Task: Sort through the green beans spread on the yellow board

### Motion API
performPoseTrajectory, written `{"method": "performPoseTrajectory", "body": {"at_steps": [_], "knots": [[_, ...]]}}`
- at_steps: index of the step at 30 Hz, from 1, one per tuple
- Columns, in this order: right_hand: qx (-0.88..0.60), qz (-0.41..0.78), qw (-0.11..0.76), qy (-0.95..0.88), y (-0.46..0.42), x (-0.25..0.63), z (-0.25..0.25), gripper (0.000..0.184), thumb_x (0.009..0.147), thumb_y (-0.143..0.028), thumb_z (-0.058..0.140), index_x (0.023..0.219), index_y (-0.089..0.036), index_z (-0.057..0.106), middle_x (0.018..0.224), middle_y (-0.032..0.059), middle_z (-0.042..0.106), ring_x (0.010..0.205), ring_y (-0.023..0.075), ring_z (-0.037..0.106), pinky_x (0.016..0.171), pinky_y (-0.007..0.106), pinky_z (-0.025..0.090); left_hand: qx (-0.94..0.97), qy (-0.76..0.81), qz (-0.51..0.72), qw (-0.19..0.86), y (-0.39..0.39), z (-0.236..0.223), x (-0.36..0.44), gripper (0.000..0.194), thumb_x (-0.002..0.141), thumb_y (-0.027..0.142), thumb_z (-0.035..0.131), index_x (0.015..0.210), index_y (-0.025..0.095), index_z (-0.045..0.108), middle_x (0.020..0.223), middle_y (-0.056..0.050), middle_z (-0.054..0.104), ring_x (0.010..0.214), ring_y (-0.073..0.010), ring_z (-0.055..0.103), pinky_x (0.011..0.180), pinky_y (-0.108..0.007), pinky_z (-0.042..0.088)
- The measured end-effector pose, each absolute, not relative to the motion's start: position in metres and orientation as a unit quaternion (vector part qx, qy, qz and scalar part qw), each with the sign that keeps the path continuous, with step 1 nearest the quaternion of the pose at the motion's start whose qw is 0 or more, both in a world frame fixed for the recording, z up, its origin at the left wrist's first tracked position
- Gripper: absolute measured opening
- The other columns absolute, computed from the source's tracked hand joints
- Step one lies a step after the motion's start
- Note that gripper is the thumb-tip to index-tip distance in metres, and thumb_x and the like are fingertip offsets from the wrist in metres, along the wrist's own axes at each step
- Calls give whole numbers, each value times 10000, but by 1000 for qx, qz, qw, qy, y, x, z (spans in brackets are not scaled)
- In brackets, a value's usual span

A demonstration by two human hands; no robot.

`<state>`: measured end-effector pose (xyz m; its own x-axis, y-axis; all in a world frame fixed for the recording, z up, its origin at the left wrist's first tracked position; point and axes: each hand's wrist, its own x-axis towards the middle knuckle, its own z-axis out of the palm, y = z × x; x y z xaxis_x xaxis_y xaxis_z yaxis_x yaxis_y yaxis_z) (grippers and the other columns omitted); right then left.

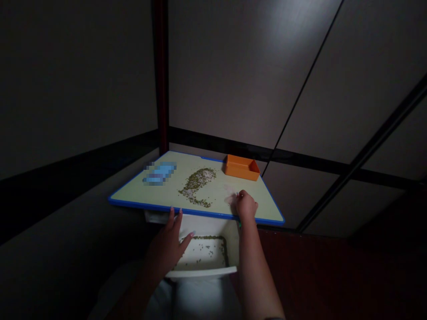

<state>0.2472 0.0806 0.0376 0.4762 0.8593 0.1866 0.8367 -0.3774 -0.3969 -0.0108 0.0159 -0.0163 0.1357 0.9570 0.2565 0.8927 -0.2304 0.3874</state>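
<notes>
My left hand [168, 244] is at the table's front edge with its fingers spread and its fingertips by the blue rim. It is over the left side of a white bin [207, 272], which holds scattered small green grains. On the right part of the tabletop, my right hand [246, 206] is closed; whatever its fingers pinch is too small and dark to make out. Left of that hand lies a loose, spread-out heap of small green grains [199, 178], with paler patches among them. A faint pinkish patch [230, 198] shows on the tabletop beside my right fingers.
An orange open box [242, 169] stands at the back right of the pale, blue-edged table [163, 195]. A blurred-out blue item [160, 173] lies at the left. Pale panelled walls rise behind and to the left, and a dark red floor [320, 271] shows at the right.
</notes>
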Motion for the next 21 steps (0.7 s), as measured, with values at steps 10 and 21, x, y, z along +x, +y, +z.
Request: {"method": "performPoseTrajectory", "body": {"at_steps": [10,21], "knots": [[-774,50,220,-592,80,239,39,226,931,-292,435,950,-233,652,902,53,714,889,183,607,781,295,298,753,614,227,68,16,-16,-10,705,876,486,405,1454,103,285,1576,-218,137,1257,-314,526,982,-397,467],[-826,-19,220,-518,79,244,41,261,953,-279,397,986,-218,648,926,115,703,932,230,616,803,350,295,752,620,211,71,15,-13,-9,708,876,489,390,1463,113,267,1585,-205,100,1242,-319,540,965,-407,474]]}}
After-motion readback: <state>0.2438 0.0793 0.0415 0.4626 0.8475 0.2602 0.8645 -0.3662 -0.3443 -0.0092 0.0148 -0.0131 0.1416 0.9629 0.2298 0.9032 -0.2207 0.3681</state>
